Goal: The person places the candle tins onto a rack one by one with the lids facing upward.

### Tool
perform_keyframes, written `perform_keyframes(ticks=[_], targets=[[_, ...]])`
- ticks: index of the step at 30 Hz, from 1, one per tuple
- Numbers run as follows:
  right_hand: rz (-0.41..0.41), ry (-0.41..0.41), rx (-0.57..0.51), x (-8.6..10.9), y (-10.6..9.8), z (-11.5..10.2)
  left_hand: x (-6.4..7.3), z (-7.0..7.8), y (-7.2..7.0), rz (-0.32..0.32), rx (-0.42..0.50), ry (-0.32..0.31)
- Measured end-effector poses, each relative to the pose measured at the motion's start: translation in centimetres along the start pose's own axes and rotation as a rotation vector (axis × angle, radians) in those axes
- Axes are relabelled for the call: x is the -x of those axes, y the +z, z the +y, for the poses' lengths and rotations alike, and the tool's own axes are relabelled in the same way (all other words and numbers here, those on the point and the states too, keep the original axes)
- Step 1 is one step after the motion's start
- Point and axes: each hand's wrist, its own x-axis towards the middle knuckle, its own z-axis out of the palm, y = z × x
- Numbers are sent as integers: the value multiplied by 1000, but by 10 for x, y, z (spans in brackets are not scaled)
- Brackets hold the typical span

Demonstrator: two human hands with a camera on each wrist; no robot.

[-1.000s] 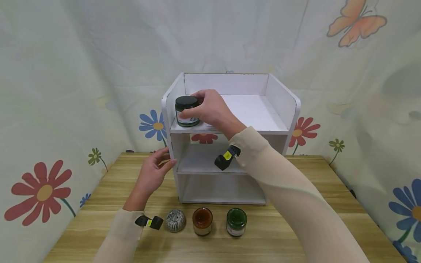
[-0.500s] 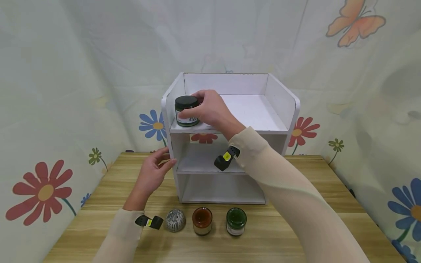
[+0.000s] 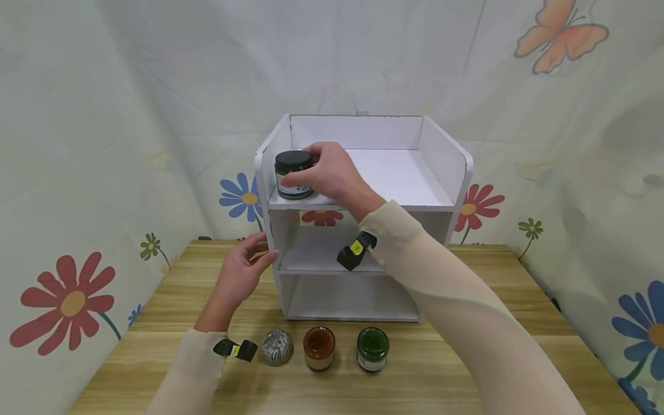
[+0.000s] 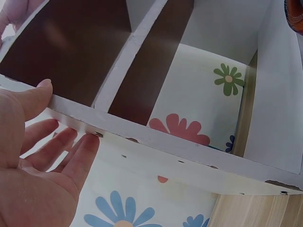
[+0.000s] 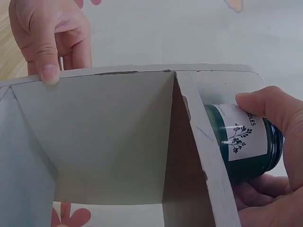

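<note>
Presently, the right hand [image 3: 332, 173] has hold of a black-lidded jar [image 3: 290, 168]; its grip is closed to the jar's width, thumb on the near side over the white label, fingers round the far side. The jar is upright at the front left corner of the top shelf [image 3: 399, 173], just beside the left side panel [image 5: 109, 127] of a white shelf unit [image 3: 358, 132]. Its glass is dark green, and the label bears a printed plant sprig and lettering, partly hidden by the thumb. In the right wrist view its base is concealed behind the shelf board.

The left hand [image 3: 242, 271] grips that same panel lower down, around the level of the middle shelf [image 3: 311, 253]: thumb on the front edge, fingers against the outer face, the grip parted only by the panel's thickness.

The unit stands on a wood-grain desk [image 3: 321, 397]. In front of it, spaced apart in a row, are a rounded black-and-white patterned object [image 3: 276, 347], an amber jar [image 3: 319, 349] and a green jar [image 3: 372, 349] with a pale label. Both arms wear cream sleeves [image 3: 456, 317]. A backdrop [image 3: 155, 86] printed with flowers and a butterfly surrounds the desk.
</note>
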Motion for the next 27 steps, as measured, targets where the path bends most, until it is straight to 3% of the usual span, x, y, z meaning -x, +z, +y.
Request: perform_keyframes(ticks=[16,27], targets=[[2,-1,-16,3,4,-2,0,-2,-4,6,-5,-5],[13,11,-84,8,-3,3,-1,-2,-3,7,-4,-1]])
